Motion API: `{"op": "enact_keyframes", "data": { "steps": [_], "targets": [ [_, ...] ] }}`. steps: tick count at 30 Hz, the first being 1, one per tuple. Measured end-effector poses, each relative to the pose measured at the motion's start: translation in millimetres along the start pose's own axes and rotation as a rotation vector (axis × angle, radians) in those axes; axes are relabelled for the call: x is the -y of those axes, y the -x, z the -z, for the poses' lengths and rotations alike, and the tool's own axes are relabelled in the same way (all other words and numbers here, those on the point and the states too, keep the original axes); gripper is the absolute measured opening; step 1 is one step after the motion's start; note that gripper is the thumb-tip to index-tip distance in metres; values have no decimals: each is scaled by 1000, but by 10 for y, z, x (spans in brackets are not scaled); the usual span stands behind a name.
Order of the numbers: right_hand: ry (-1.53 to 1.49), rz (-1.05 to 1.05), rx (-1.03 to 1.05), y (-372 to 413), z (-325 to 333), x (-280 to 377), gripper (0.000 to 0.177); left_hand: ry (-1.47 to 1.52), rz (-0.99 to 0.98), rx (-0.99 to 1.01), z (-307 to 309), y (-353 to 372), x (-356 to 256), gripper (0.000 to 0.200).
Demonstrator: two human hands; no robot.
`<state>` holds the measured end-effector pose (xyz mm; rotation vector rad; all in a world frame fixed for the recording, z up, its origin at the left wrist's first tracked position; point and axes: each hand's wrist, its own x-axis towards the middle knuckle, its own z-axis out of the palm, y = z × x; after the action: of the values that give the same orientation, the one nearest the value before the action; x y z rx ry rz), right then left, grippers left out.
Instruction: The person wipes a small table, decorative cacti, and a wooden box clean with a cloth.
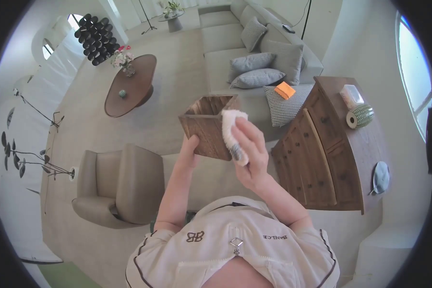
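Wood box (202,132): left hand (189,149) grips, right hand (252,151) w/ cloth (230,126) (shirt (235,249) "BB").

Left grip (189,148) clasped, right grip (252,150) pressing

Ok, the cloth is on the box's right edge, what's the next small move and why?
Probably drag the white cloth leftward across the front face of the wooden box: the right hand presses it only at the right corner, and the left hand steadies the box from below.

The one head camera, a fisheye, looks steeply down, close over the box (204,129) at centre, the sofa (221,41) far at top.
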<state>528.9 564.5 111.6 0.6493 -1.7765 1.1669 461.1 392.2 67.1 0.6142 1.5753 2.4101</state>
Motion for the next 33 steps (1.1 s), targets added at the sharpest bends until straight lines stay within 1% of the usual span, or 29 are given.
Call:
{"op": "enact_keyframes", "data": {
  "steps": [3, 6, 9, 11, 12, 15, 18, 21, 23, 24, 26, 27, 30, 32, 33],
  "targets": [
    [38, 118, 51, 66, -24, 6, 44, 97, 34, -61, 45, 17, 75, 79],
    [109, 250, 107, 190, -21, -44, 44, 278, 42, -132, 26, 19, 87, 67],
    [187, 344, 115, 264, -21, -75, 35, 293, 29, -113, -105, 4, -61, 70],
    [225, 399, 74, 268, -24, -98, 23, 323, 61, -84, -175, -9, -115, 71],
    [234, 412, 64, 263, -7, -118, 20, 331, 71, -78, -175, -9, -101, 72],
    [230, 403, 126, 200, 92, -211, 26, 451, 79, -71, -64, 6, 42, 66],
    [202, 340, 105, 79, 156, -313, 39, 385, 107, 9, 3, 38, 109, 68],
    [124, 235, 96, 17, 199, -325, 49, 284, 93, -38, -86, 42, 39, 69],
    [-37, 119, 61, 23, 220, -299, 37, 165, 79, -47, -83, 37, -13, 76],
    [-77, 92, 53, 8, 250, -297, 34, 136, 74, -50, -96, 18, -56, 78],
    [-39, -206, -84, -42, 343, -309, 27, -38, 5, -9, -150, -31, -174, 93],
    [-28, -284, -119, -92, 376, -319, 25, -81, -8, 2, -159, -41, -187, 97],
    [-52, -297, -57, -303, 430, -374, 31, -85, -58, 59, -136, -56, -106, 98],
    [-82, -319, 97, -305, 429, -404, 32, -120, -83, 52, -113, -43, -71, 102],
    [-88, -324, 136, -298, 429, -405, 33, -128, -90, 52, -122, -46, -71, 103]
  ]
}}
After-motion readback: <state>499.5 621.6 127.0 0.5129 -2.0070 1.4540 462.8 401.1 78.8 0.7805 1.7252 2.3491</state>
